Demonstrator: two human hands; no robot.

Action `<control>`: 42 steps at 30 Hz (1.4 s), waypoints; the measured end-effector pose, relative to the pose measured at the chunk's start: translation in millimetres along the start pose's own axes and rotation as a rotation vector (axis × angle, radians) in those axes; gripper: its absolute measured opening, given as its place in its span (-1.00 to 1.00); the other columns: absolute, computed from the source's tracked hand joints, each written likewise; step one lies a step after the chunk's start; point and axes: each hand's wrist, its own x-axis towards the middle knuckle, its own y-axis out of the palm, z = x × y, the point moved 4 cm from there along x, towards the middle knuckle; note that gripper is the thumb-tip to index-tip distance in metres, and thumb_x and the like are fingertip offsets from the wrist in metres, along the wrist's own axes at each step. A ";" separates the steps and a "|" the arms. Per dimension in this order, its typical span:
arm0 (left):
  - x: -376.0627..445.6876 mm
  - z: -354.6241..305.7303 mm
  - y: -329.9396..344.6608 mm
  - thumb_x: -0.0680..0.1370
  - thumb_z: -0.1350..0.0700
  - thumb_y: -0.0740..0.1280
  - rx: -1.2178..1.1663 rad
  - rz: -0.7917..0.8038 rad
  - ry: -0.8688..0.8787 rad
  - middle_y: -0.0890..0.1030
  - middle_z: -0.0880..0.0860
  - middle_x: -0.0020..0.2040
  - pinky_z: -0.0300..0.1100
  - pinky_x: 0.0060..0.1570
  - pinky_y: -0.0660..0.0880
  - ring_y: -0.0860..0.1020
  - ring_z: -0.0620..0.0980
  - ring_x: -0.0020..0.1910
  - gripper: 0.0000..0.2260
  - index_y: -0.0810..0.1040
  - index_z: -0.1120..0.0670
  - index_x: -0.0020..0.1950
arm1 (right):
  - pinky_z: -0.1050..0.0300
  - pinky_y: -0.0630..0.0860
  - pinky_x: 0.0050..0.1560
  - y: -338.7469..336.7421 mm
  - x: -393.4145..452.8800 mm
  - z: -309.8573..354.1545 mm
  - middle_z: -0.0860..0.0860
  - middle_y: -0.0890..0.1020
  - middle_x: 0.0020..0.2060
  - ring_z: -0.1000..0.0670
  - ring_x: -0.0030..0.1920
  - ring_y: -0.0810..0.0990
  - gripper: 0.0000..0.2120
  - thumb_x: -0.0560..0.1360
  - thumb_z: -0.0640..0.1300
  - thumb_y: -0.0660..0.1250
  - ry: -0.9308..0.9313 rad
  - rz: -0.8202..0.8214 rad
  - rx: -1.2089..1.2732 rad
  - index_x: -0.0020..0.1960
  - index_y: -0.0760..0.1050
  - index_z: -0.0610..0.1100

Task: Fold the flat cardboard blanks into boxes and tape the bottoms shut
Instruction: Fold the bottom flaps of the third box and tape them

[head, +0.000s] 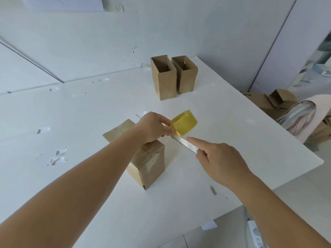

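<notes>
The right hand (pixel 221 159) grips a blade (pixel 184 142), index finger laid along it, its tip at the tape stretched from the roll (pixel 184 125). The left hand (pixel 154 127) pinches the roll above the box (pixel 143 154), which stands bottom-up on the desk (pixel 232 108), tape across its seam. A slip could nick the left fingers (pixel 168 130), or slack tape could wrinkle. Two finished boxes (pixel 174 76) stand beyond.
</notes>
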 end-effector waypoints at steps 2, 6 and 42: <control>0.4 1.3 0.1 0.34 -0.01 0.47 -0.013 -0.018 0.002 0.62 -0.09 -0.40 -0.24 -0.29 0.47 0.54 -0.11 -0.33 -0.90 0.64 -0.22 -0.34 | 0.13 0.23 -0.35 -3.0 5.3 12.6 0.09 0.35 -0.47 -0.02 -0.39 0.35 -0.54 0.57 -0.11 0.09 -0.044 0.011 -0.114 0.42 0.25 0.23; 0.0 4.6 2.0 0.37 -0.04 0.49 0.007 -0.056 0.019 0.66 -0.04 -0.30 -0.14 -0.13 0.54 0.61 -0.06 -0.23 -0.90 0.60 -0.21 -0.27 | 0.15 0.23 -0.40 -5.0 11.1 27.9 0.06 0.40 -0.38 -0.05 -0.34 0.45 -0.57 0.57 -0.17 0.11 -0.048 0.070 -0.234 0.38 0.27 0.15; -8.5 9.7 1.0 0.42 0.01 0.49 -0.208 -0.144 0.048 0.68 -0.09 -0.29 -0.23 -0.11 0.54 0.62 -0.12 -0.24 -0.91 0.61 -0.18 -0.19 | 0.37 0.35 -0.55 87.0 52.5 56.9 0.13 0.53 -0.56 0.19 -0.54 0.47 -0.78 0.47 -0.05 0.36 0.687 -0.003 1.410 -0.30 0.48 -0.12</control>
